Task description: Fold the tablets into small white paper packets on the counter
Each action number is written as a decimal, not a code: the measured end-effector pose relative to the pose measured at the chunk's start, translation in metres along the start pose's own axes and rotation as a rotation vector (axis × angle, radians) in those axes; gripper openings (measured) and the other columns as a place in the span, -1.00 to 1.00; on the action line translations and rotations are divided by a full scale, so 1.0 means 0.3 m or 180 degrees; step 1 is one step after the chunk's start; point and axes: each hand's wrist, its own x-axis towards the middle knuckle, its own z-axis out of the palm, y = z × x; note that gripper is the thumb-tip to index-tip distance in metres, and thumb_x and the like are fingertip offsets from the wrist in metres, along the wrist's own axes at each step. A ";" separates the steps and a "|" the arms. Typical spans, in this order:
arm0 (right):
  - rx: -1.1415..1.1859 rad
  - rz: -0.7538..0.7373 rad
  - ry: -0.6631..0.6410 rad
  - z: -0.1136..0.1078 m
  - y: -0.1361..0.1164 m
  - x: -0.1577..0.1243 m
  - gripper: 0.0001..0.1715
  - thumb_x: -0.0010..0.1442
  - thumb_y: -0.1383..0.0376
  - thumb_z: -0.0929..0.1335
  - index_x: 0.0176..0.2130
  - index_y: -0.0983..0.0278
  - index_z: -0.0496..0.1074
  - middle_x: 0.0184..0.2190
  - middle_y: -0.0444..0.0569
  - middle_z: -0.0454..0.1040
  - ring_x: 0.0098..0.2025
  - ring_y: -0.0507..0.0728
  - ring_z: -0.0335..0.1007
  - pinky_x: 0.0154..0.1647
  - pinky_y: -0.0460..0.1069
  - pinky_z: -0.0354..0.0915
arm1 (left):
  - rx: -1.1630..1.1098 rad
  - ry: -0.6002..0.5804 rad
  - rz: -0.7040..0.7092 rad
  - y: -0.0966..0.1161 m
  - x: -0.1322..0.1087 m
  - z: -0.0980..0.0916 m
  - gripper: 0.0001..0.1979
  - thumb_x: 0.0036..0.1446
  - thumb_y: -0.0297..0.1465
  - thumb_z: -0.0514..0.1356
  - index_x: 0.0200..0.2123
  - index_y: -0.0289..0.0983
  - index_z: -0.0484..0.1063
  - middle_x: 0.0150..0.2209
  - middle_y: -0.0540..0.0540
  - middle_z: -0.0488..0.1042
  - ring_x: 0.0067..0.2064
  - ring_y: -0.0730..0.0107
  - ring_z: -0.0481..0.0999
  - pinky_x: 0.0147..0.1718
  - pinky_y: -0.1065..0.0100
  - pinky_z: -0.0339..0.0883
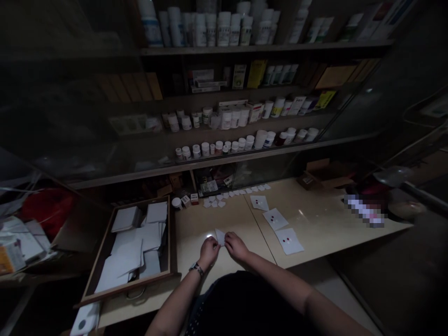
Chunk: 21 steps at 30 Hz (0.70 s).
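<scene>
Between my two hands is a small white paper (220, 236), folded to a point at the top. My left hand (209, 249) pinches its left side, and my right hand (236, 246) grips the right side. To the right lie three flat white paper squares, the nearest paper square (294, 246) bearing dark red tablets and something pale. The middle paper square (280, 219) and the farthest paper square (263, 206) also carry red tablets. Several small folded paper packets (241, 192) form a row at the back of the counter, with more packets (214, 201) grouped at its left end.
On the left, a wooden drawer (172, 252) holds stacks of white paper. A white bottle (177, 202) and small boxes (194, 199) stand behind it. Shelves (224, 161) of medicine bottles rise at the back. An open cardboard box (320, 173) sits at the back right.
</scene>
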 end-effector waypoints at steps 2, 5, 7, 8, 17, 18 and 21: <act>0.0049 0.0002 0.0051 0.007 0.006 0.000 -0.85 0.19 0.44 0.27 -0.33 0.31 0.44 -0.24 0.04 0.41 -0.14 0.16 0.27 -0.09 0.00 0.23 | 0.0134 0.0065 -0.0192 0.014 0.002 0.004 -0.84 0.12 -0.42 0.16 -0.48 -0.29 0.48 -0.37 -0.07 0.46 -0.28 0.36 0.43 -0.25 0.39 0.21; 0.0076 0.0023 0.0079 0.015 0.015 -0.003 -0.86 0.14 0.47 0.27 -0.34 0.30 0.41 -0.26 0.02 0.39 -0.15 0.16 0.27 -0.11 0.01 0.23 | 0.0255 0.0172 -0.0486 0.045 0.004 0.010 -0.83 0.13 -0.42 0.17 -0.49 -0.29 0.46 -0.36 -0.08 0.46 -0.27 0.34 0.45 -0.25 0.39 0.21; 0.0097 0.0031 0.0087 0.018 0.018 -0.003 -0.88 0.12 0.46 0.28 -0.35 0.29 0.40 -0.27 0.02 0.39 -0.16 0.17 0.26 -0.12 0.02 0.24 | 0.0276 0.0232 -0.0582 0.061 0.001 0.012 -0.85 0.12 -0.43 0.18 -0.50 -0.29 0.45 -0.36 -0.08 0.46 -0.25 0.33 0.45 -0.24 0.39 0.21; 0.0107 0.0047 0.0103 0.019 0.018 -0.002 -0.88 0.11 0.46 0.29 -0.35 0.29 0.39 -0.27 0.02 0.39 -0.15 0.17 0.26 -0.11 0.02 0.24 | 0.0279 0.0256 -0.0584 0.067 -0.002 0.012 -0.86 0.11 -0.43 0.18 -0.49 -0.28 0.44 -0.35 -0.08 0.46 -0.24 0.32 0.45 -0.23 0.39 0.21; 0.0069 0.0144 0.0147 0.028 0.014 0.020 -0.89 0.13 0.45 0.29 -0.34 0.31 0.41 -0.26 0.04 0.39 -0.15 0.17 0.26 -0.09 0.03 0.24 | 0.0527 0.0368 -0.0162 0.066 -0.026 0.013 -0.65 0.20 -0.45 0.07 0.06 -0.29 0.36 0.02 -0.22 0.39 0.01 0.22 0.42 -0.05 0.30 0.29; 0.0041 0.0160 0.0147 0.029 0.014 0.023 -0.88 0.14 0.45 0.28 -0.34 0.31 0.41 -0.27 0.04 0.39 -0.15 0.17 0.26 -0.09 0.03 0.24 | 0.0639 0.0342 -0.0024 0.061 -0.027 0.013 -0.63 0.21 -0.46 0.05 0.09 -0.29 0.35 0.07 -0.24 0.38 0.06 0.20 0.39 0.00 0.28 0.28; -0.0027 0.0200 0.0143 0.031 0.013 0.035 -0.86 0.15 0.46 0.27 -0.36 0.31 0.41 -0.30 0.03 0.39 -0.17 0.16 0.26 -0.09 0.02 0.24 | 0.1022 0.0122 0.0614 0.039 -0.035 0.011 -0.60 0.24 -0.49 0.00 0.13 -0.27 0.33 0.18 -0.24 0.33 0.20 0.15 0.28 0.14 0.16 0.20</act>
